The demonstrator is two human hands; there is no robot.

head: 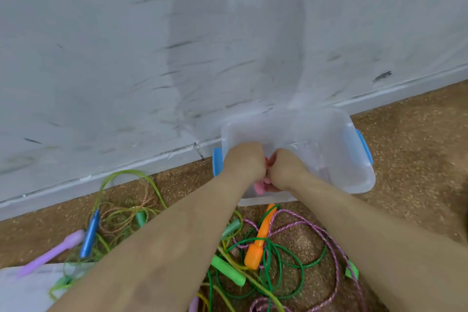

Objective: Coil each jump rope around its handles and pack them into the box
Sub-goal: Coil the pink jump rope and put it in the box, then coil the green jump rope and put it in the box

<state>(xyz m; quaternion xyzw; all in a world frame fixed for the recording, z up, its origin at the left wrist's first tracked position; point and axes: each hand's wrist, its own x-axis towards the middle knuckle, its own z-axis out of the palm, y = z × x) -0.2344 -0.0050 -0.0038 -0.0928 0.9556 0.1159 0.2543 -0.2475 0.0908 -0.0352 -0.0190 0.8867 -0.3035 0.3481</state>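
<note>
While over box (329, 134), handle (258, 188) against right hand (287, 168)

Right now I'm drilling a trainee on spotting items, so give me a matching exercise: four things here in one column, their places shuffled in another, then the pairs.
Things:
1 orange handle
2 blue handle
3 pink handle
4 clear box

Places:
A by the wall
B gripped by left hand and right hand
C on the floor, right of the left forearm
D on the floor, left of that forearm

Pairs: 1-C, 2-D, 3-B, 4-A
</note>
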